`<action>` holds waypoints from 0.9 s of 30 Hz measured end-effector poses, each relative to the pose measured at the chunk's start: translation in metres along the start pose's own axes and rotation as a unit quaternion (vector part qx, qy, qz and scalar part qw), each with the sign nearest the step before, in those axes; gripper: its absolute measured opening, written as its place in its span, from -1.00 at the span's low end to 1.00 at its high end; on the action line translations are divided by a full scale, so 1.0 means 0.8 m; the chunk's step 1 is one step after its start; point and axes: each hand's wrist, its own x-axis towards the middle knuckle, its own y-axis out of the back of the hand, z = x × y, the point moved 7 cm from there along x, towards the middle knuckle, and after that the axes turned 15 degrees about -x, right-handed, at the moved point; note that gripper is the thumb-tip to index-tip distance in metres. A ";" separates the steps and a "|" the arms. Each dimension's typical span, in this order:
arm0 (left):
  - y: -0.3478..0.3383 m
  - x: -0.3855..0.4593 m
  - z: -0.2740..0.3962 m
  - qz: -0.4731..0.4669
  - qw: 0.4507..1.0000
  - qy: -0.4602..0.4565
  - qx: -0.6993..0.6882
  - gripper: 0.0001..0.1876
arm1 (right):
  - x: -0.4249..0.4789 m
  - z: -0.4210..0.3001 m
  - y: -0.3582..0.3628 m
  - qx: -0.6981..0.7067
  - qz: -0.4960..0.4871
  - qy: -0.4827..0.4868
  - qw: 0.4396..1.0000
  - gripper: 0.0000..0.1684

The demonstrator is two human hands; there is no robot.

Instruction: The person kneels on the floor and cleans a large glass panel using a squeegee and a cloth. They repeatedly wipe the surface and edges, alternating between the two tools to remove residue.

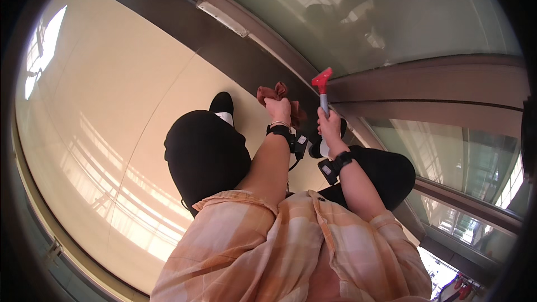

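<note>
My left hand (278,110) is closed on a crumpled reddish-brown cloth (298,111), which sticks out on both sides of the fingers above the dark floor strip. To its right, my right hand (330,125) grips the grey handle of a scraper (323,100). The scraper's red head (322,77) points up and away from me, close to the lower frame of a glass panel (419,21). Whether its blade touches the frame or glass, I cannot tell. Both wrists wear black straps with small devices.
Glossy cream floor tiles (126,71) lie at the left, bordered by a dark strip (176,29). Brown metal frames (440,75) hold glass ahead and at the right. My bent knees and black shoes (221,102) flank my hands. A metal plate (222,19) lies along the frame's base.
</note>
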 end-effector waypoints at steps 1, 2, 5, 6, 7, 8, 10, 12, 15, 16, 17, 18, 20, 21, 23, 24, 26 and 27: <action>0.005 0.006 -0.004 -0.002 1.000 -0.008 -0.004 -0.54 | 0.005 0.000 -0.011 -0.025 -0.004 0.004 1.000 -0.62; 0.009 0.012 -0.008 -0.005 1.000 -0.015 -0.007 -0.54 | 0.009 0.003 -0.019 -0.016 -0.004 -0.008 1.000 -0.60; 0.006 0.021 -0.027 0.000 1.000 -0.004 -0.001 -0.55 | 0.035 0.020 -0.020 -0.078 0.022 -0.026 0.996 -0.60; 0.005 0.021 -0.029 0.005 1.000 -0.001 0.009 -0.55 | 0.035 0.021 -0.022 -0.085 0.016 -0.032 0.996 -0.60; 0.004 0.022 -0.030 0.010 1.000 0.001 0.017 -0.56 | 0.036 0.021 -0.024 -0.092 0.009 -0.037 0.995 -0.60; 0.002 0.022 -0.030 0.016 0.999 -0.004 0.027 -0.56 | 0.038 0.019 -0.027 -0.099 0.002 -0.042 0.994 -0.60; -0.005 0.016 -0.034 0.018 0.999 0.000 0.038 -0.56 | 0.051 0.030 -0.024 -0.132 0.038 -0.006 0.991 -0.60; -0.033 0.000 -0.038 -0.003 0.999 0.014 0.035 -0.58 | 0.087 0.061 0.002 -0.223 0.150 0.077 0.960 -0.59; -0.009 0.039 -0.056 0.017 0.999 0.035 -0.011 -0.58 | 0.088 0.025 -0.021 -0.310 0.125 0.140 0.932 -0.58; -0.003 0.052 -0.059 0.026 0.999 0.033 -0.019 -0.58 | 0.089 0.014 -0.028 -0.318 0.104 0.145 0.931 -0.56; 0.006 0.067 -0.057 0.041 0.999 0.019 -0.016 -0.58 | 0.089 0.014 -0.039 -0.274 0.045 0.107 0.955 -0.56; 0.011 0.070 -0.051 0.052 0.999 0.006 0.000 -0.58 | 0.083 0.016 -0.048 -0.229 -0.011 0.065 0.971 -0.57; -0.002 0.053 -0.023 0.055 0.997 -0.013 0.048 -0.57 | 0.074 0.042 -0.054 -0.124 -0.082 -0.022 0.989 -0.59; 0.000 0.051 -0.006 0.064 0.995 -0.029 0.074 -0.57 | 0.069 0.041 -0.066 -0.098 -0.101 -0.037 0.989 -0.62; 0.005 0.052 0.009 0.087 0.992 -0.057 0.071 -0.57 | 0.059 0.040 -0.088 -0.052 -0.144 -0.065 0.986 -0.63; 0.009 0.050 0.017 0.098 0.990 -0.069 0.072 -0.56 | 0.059 0.039 -0.098 -0.042 -0.145 -0.047 0.987 -0.64; 0.015 0.052 0.030 0.084 0.989 -0.074 0.097 -0.57 | 0.060 0.038 -0.118 -0.020 -0.147 -0.012 0.989 -0.67; 0.012 0.046 0.042 0.073 0.989 -0.075 0.109 -0.56 | 0.064 0.048 -0.127 -0.006 -0.154 -0.017 0.988 -0.68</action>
